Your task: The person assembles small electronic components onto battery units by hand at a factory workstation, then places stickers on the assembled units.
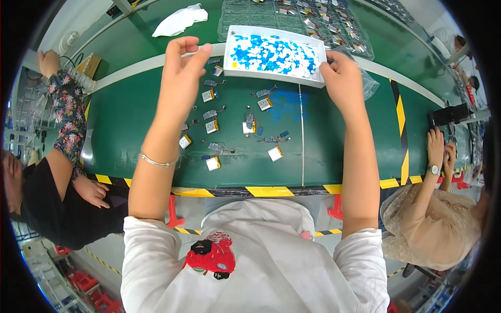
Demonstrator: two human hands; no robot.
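A shallow white box (228, 61) full of small blue and white pieces is held tilted above the far part of the green table. My right hand (342, 78) grips its right end, thumb over the rim. Just off the box's left end is my left hand (183, 60), raised, with loosely bent fingers apart from the thumb and nothing visible between them. Below the box, several small circuit boards wired to silver battery cells lie in loose rows; one battery cell (275, 153) is near the front, another (265, 104) farther back. Some are partly hidden behind my left forearm.
Behind the box stands a clear compartment tray (245, 15) with more wired cells. A clear plastic bag (368, 78) is beside my right hand, and a white cloth (180, 21) lies at the back left. Co-workers sit on both sides. Striped tape (269, 191) marks the table's front edge.
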